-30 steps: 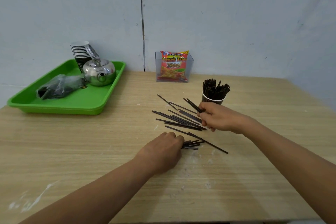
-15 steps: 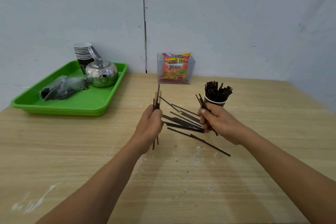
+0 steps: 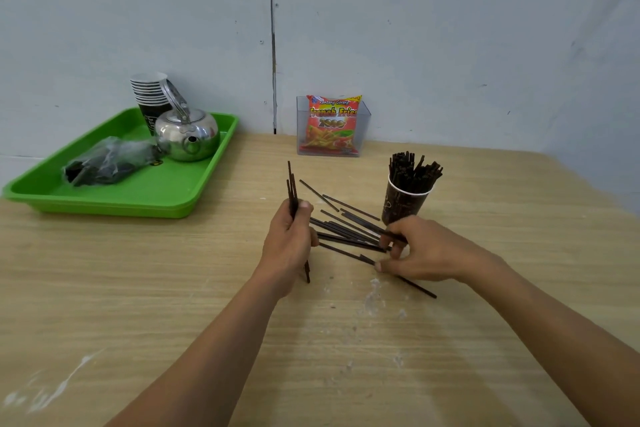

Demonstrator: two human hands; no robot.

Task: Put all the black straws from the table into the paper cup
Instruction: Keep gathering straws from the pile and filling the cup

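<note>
Green tray (image 3: 104,208) at the far left of the wooden table (image 3: 156,305), back against the wall. In it, a clear plastic bag (image 3: 104,163) of dark contents lies nearest the front; a stack of paper cups (image 3: 149,94) stands at the back corner; a steel kettle (image 3: 188,135) sits just in front of the stack, handle up and partly covering it.

Left hand (image 3: 289,239) is raised at mid-table, fingers curled round a bundle of black straws (image 3: 292,189). The bundle is near upright; its tops fan above the thumb and its lower ends show below the palm. Cannot tell whether those ends touch the wood.

Behind, against the wall, a clear box (image 3: 363,121) holds a red snack packet (image 3: 332,125).

Between the hands lie the loose straws (image 3: 346,232), flat on the table in a crossing heap; a few lie apart toward the back.

Paper cup (image 3: 403,201) — dark, white rim, upright, just right of the heap; it is packed with cup straws (image 3: 412,170) standing well above the rim; its base is hidden behind the right hand.

Right hand (image 3: 426,250) is low on the table, fingers curled over the right ends of the heap and pinching several loose straws; the thumb rests on one long straw that runs out past the hand toward the near right. The hand covers the count — number held not readable.

White smears (image 3: 375,302) mark the wood in front of the heap.
</note>
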